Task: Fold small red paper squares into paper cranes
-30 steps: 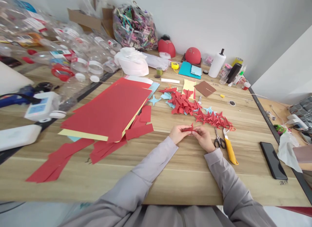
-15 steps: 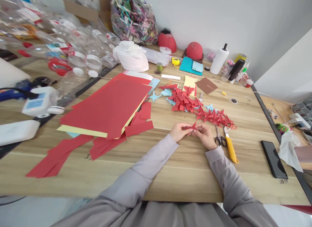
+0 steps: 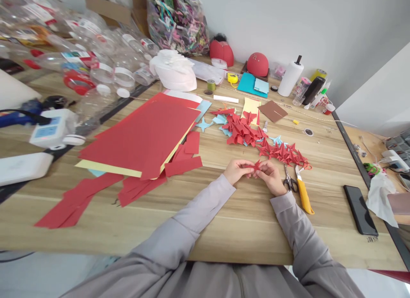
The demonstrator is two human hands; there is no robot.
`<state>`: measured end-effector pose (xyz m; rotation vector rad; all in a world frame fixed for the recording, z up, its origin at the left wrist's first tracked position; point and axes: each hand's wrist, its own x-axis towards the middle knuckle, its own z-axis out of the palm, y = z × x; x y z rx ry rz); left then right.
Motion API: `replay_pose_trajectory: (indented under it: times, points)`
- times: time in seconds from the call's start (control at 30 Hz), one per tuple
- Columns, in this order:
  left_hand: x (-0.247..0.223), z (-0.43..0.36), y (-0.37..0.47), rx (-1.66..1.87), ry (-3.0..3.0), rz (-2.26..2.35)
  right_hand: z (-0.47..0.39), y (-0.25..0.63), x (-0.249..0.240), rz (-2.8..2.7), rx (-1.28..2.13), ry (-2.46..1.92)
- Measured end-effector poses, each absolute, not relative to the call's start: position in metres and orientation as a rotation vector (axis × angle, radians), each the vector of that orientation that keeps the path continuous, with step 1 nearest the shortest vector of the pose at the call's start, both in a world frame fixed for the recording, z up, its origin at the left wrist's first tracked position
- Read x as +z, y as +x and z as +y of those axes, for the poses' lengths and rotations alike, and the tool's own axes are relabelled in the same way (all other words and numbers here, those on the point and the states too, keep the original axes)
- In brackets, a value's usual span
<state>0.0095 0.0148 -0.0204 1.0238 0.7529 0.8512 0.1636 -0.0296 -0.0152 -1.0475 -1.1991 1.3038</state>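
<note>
A small red folded paper piece [image 3: 256, 165] is pinched between my two hands above the wooden table. My left hand [image 3: 236, 171] holds its left side, and my right hand [image 3: 269, 176] grips its right side. Just beyond my fingers lies a heap of red folded paper stars [image 3: 241, 130], with a row of more red stars [image 3: 283, 153] to its right. A light blue star [image 3: 204, 124] rests left of the heap. Black-handled scissors [image 3: 290, 184] and a yellow-handled cutter [image 3: 304, 195] lie right of my right hand.
Large red sheets [image 3: 141, 135] are stacked at the left, with red strips [image 3: 75, 202] near them. Plastic bottles [image 3: 102, 71] crowd the back left. A black phone [image 3: 361, 209] lies at the right. White tissues [image 3: 173, 70] and a white bottle [image 3: 290, 79] stand at the back.
The view has shifted slightly. Both hands keep hold of the red paper piece, which now shows more of its points between the fingers.
</note>
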Motion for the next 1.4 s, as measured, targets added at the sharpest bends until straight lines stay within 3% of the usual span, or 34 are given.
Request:
replay_pose_trajectory:
  times: [1.4]
  points:
    - [-0.017, 0.017, 0.012, 0.830, 0.770, 0.731, -0.026, 0.156, -0.023, -0.921, 1.320, -0.979]
